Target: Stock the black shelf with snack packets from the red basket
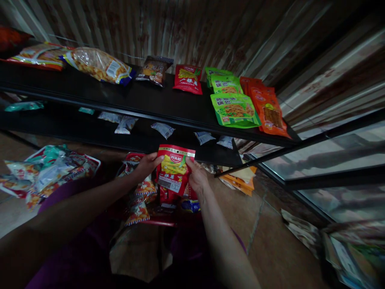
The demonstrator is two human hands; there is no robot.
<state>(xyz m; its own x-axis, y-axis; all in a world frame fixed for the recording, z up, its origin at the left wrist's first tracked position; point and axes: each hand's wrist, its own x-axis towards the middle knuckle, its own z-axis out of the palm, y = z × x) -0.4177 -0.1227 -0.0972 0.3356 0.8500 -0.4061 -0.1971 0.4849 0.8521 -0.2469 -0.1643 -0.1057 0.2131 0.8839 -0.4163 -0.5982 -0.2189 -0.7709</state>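
Note:
A red snack packet with a yellow picture and a white label is held upright between both hands, just below the front edge of the lower shelf. My left hand grips its left edge with fingers closed on it. My right hand grips its right edge the same way. Under the hands stands a red basket with several more snack packets inside. A matching red packet lies on the black upper shelf.
On the upper shelf lie green packets, orange packets, a dark packet and big clear bags. Small white sachets lie on the lower shelf. A pile of packets sits at the left, printed sheets on the floor at the right.

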